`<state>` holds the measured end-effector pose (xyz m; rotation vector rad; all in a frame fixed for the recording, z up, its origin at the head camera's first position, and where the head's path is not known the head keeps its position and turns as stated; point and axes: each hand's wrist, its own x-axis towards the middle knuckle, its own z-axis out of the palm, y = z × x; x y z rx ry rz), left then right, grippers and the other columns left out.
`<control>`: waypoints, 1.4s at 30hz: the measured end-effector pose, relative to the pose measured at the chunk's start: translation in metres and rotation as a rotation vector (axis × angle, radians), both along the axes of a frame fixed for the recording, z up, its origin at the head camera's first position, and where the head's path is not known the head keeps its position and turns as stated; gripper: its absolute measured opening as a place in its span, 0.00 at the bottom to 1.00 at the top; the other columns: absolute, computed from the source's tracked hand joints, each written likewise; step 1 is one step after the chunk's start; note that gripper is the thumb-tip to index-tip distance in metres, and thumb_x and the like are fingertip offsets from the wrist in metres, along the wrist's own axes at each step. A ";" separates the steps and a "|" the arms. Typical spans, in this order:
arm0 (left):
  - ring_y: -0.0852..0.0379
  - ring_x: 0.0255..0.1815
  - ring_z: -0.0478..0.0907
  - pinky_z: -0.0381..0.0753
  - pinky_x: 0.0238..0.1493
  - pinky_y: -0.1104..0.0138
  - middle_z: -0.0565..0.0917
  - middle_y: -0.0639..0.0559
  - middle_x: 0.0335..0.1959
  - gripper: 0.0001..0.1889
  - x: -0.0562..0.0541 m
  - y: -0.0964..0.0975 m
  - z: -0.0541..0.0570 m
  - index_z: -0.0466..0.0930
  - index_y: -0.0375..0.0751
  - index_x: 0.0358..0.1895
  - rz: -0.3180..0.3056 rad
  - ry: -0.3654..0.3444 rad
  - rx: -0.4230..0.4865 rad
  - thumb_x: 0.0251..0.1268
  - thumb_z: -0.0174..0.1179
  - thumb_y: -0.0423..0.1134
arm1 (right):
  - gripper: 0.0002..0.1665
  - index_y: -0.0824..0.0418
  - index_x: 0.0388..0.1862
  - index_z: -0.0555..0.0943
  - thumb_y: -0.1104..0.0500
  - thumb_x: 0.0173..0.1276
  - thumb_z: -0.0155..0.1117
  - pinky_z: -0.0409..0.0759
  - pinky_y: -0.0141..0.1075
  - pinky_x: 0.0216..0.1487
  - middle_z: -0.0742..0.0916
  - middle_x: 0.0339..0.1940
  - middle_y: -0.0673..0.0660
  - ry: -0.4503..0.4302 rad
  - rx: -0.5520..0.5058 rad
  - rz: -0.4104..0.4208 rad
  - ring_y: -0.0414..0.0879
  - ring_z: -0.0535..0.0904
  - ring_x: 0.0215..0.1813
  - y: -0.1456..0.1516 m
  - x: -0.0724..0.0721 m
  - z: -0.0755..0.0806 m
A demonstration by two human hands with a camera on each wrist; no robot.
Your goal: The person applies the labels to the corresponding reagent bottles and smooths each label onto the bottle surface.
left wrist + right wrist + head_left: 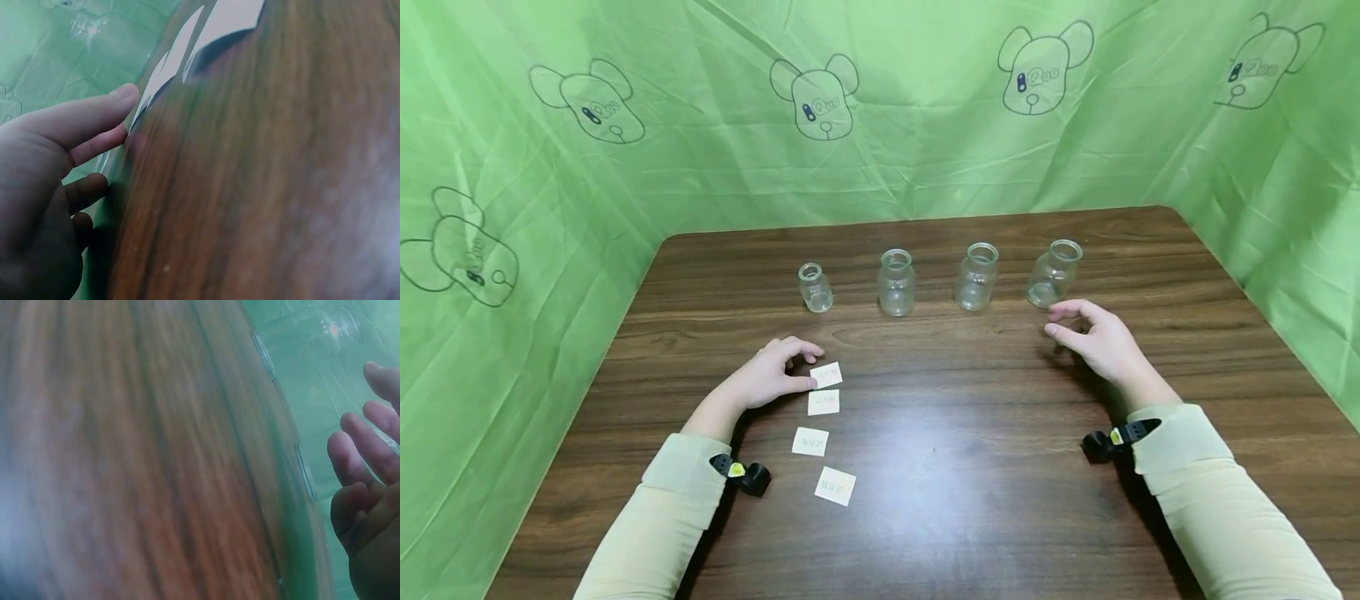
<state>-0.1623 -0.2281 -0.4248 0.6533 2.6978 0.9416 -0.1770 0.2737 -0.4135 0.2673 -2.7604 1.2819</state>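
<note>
My left hand [772,372] is at the left of the table, its thumb tip at the edge of the farthest white paper card [827,375]. Its fingers are loosely bent, with a gap between thumb and index finger. More cards lie in a column toward me: a second [823,402], a third [810,442] and the nearest [835,486], each with faint writing I cannot read. My right hand [1097,337] hovers with relaxed fingers just in front of the rightmost glass jar [1055,273]. Nothing is in that hand, and the right wrist view shows its fingers [351,459] apart.
Left of that jar, a row of lidless glass jars continues with one [977,277], another [897,283] and a smaller one [816,288]. The brown wooden table [970,467] ends at a green curtain [917,167] at the back and sides.
</note>
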 end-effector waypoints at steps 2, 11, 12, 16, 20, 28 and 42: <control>0.55 0.45 0.66 0.65 0.47 0.58 0.76 0.57 0.45 0.22 0.002 0.001 -0.002 0.76 0.50 0.54 -0.012 0.034 -0.021 0.55 0.67 0.46 | 0.22 0.63 0.51 0.77 0.50 0.64 0.64 0.73 0.29 0.28 0.83 0.39 0.48 -0.006 0.002 0.008 0.40 0.77 0.30 0.000 0.001 -0.002; 0.53 0.47 0.68 0.66 0.49 0.56 0.76 0.56 0.44 0.15 0.005 -0.001 -0.006 0.78 0.48 0.52 -0.012 0.075 -0.037 0.61 0.62 0.40 | 0.22 0.64 0.52 0.77 0.52 0.65 0.63 0.74 0.29 0.28 0.84 0.39 0.55 -0.007 -0.011 0.025 0.37 0.77 0.30 -0.003 0.005 -0.003; 0.54 0.47 0.68 0.66 0.49 0.57 0.76 0.56 0.44 0.16 0.005 -0.001 -0.005 0.78 0.48 0.52 -0.010 0.075 -0.033 0.61 0.62 0.40 | 0.21 0.64 0.52 0.77 0.52 0.65 0.63 0.74 0.29 0.27 0.84 0.38 0.56 -0.005 -0.014 0.025 0.37 0.77 0.30 -0.003 0.005 -0.003; 0.54 0.46 0.68 0.66 0.49 0.57 0.76 0.55 0.43 0.19 0.005 0.001 -0.004 0.78 0.47 0.53 -0.013 0.100 -0.053 0.58 0.65 0.44 | 0.22 0.64 0.52 0.77 0.52 0.65 0.63 0.74 0.29 0.27 0.84 0.38 0.55 0.009 -0.006 0.026 0.38 0.77 0.30 -0.003 0.003 -0.003; 0.53 0.47 0.68 0.65 0.51 0.55 0.75 0.55 0.42 0.17 0.005 0.005 -0.002 0.79 0.47 0.51 -0.007 0.114 -0.082 0.58 0.65 0.42 | 0.22 0.64 0.52 0.77 0.51 0.65 0.63 0.74 0.28 0.28 0.84 0.37 0.53 0.005 -0.002 0.027 0.40 0.77 0.30 -0.003 0.002 -0.004; 0.52 0.47 0.69 0.68 0.50 0.55 0.76 0.54 0.41 0.11 0.002 0.013 0.002 0.81 0.45 0.47 0.039 0.121 -0.073 0.62 0.61 0.40 | 0.22 0.65 0.52 0.77 0.52 0.65 0.63 0.73 0.28 0.29 0.84 0.38 0.57 -0.002 -0.006 0.042 0.40 0.78 0.30 -0.006 0.002 -0.002; 0.53 0.47 0.67 0.68 0.46 0.57 0.76 0.54 0.44 0.12 -0.018 0.030 0.024 0.80 0.47 0.50 0.081 0.184 -0.004 0.66 0.58 0.43 | 0.22 0.63 0.51 0.79 0.50 0.66 0.62 0.71 0.29 0.33 0.84 0.41 0.58 -0.018 0.022 0.073 0.41 0.75 0.33 -0.029 -0.008 0.003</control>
